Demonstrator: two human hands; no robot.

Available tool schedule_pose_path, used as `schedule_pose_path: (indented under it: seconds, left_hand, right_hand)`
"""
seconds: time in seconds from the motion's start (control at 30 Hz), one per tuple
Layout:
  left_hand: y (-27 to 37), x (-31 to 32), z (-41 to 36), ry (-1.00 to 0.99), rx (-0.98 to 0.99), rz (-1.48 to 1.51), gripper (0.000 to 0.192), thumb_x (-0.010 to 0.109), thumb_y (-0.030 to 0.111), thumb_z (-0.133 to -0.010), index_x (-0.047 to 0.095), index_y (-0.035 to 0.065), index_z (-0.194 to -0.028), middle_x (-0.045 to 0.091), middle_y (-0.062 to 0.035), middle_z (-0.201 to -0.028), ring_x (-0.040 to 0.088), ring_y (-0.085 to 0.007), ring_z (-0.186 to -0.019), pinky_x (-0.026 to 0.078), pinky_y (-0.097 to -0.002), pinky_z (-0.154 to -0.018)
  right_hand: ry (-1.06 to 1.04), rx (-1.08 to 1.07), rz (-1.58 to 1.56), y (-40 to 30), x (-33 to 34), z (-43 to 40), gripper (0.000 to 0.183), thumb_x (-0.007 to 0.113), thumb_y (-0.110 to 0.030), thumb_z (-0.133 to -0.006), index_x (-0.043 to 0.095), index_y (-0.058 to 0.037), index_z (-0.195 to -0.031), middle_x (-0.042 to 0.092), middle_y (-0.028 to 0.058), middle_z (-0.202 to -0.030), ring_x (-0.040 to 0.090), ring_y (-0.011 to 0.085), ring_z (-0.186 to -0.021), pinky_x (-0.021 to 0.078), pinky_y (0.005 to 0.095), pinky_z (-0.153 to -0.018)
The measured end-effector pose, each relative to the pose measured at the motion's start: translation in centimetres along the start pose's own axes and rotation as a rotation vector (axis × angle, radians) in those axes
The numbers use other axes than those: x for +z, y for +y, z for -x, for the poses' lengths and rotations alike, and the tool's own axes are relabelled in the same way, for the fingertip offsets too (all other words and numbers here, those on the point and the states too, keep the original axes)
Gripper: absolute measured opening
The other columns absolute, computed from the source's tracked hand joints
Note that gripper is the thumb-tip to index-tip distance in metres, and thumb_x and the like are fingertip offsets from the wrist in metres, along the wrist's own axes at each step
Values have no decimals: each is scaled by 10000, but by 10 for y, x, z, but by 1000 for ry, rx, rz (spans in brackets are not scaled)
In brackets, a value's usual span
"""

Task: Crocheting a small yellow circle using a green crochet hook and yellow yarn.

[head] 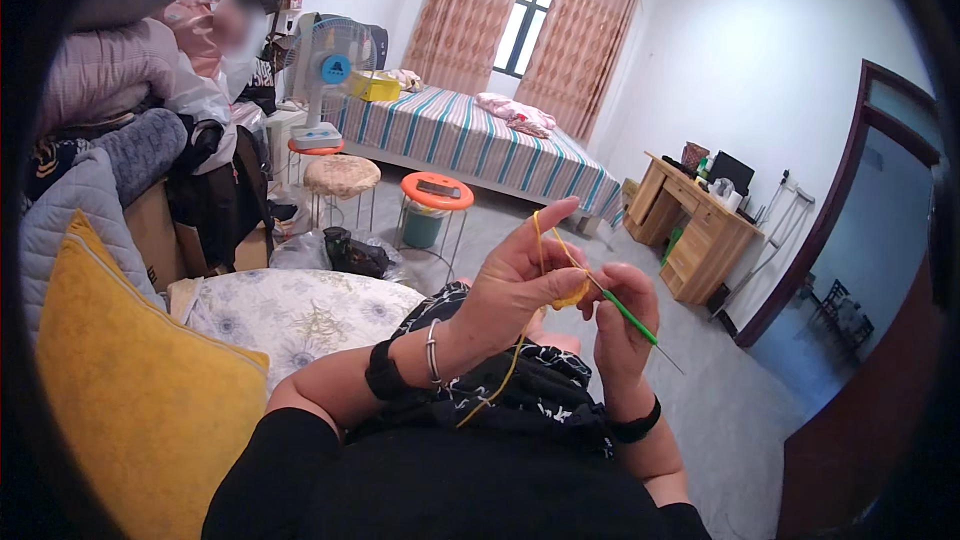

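Note:
My left hand (517, 281) pinches a small piece of yellow crochet work (571, 295) between thumb and fingers. Yellow yarn (512, 367) loops over its raised index finger and trails down across my lap. In my right hand (624, 315) is a crochet hook with a green handle (628, 316), its thin metal shank pointing up and left into the yellow work. The hook's other thin end sticks out down to the right. Both hands meet above my patterned black clothing, and the fingers partly hide the stitches.
A yellow cushion (150, 390) leans at my left on a floral-covered seat (300, 315). Ahead stand an orange-topped stool (420, 199) bearing a phone, a cloth-covered stool (342, 175) and a fan (330, 75). Farther off are a striped bed (465, 135) and a wooden desk (686, 217).

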State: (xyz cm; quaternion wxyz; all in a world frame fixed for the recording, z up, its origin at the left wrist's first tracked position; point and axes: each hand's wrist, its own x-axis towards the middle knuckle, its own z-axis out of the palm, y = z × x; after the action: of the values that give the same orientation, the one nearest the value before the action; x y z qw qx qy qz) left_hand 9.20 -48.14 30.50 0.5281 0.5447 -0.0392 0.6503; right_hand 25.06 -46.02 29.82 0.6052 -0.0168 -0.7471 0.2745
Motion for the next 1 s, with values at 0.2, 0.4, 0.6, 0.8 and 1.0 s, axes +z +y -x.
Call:
schedule_pose_path:
  seconds: [0.2, 0.4, 0.6, 0.8, 1.0]
  left_hand:
    - [1, 1, 2, -43, 18, -85, 707, 599, -4, -901, 228, 95, -1495, 595, -64, -980, 593, -112, -903, 476, -258, -829]
    - [-3, 9, 0, -79, -29, -196, 753, 596, -4, -903, 164, 98, -1511, 601, -62, -976, 589, -110, -926, 472, -255, -846]
    - [-12, 6, -2, -89, -68, -208, 778, 605, 4, -904, 133, 94, -1517, 600, -59, -977, 579, -99, -911, 471, -251, -841]
    - [-13, 9, -2, -83, -95, -241, 781, 627, 16, -898, 152, 85, -1515, 590, -53, -966, 574, -88, -887, 481, -237, -800]
    - [-21, 5, -3, -91, -89, -307, 757, 624, 3, -897, 188, 83, -1511, 584, -43, -928, 567, -73, -856, 495, -209, -742]
  right_hand:
    - [-34, -111, 16, -7, -6, 2, 266, 612, 82, -846, 483, 0, -1064, 594, 180, -970, 615, 206, -823, 561, 304, -676]
    - [146, -297, 272, -6, -16, -4, 213, 671, 72, -808, 575, -21, -973, 639, 160, -900, 614, 211, -800, 513, 303, -690]
    - [26, -474, 629, -14, -25, -11, 189, 674, 19, -804, 625, -38, -977, 619, 113, -885, 556, 247, -801, 457, 345, -726]
    - [-48, -378, 529, -15, -30, -13, 196, 697, -19, -788, 674, -35, -982, 632, 101, -899, 581, 250, -812, 474, 326, -715]
    - [-51, -206, 497, -14, -26, -12, 228, 677, -34, -815, 672, -14, -1042, 658, 134, -993, 613, 275, -901, 481, 348, -804]
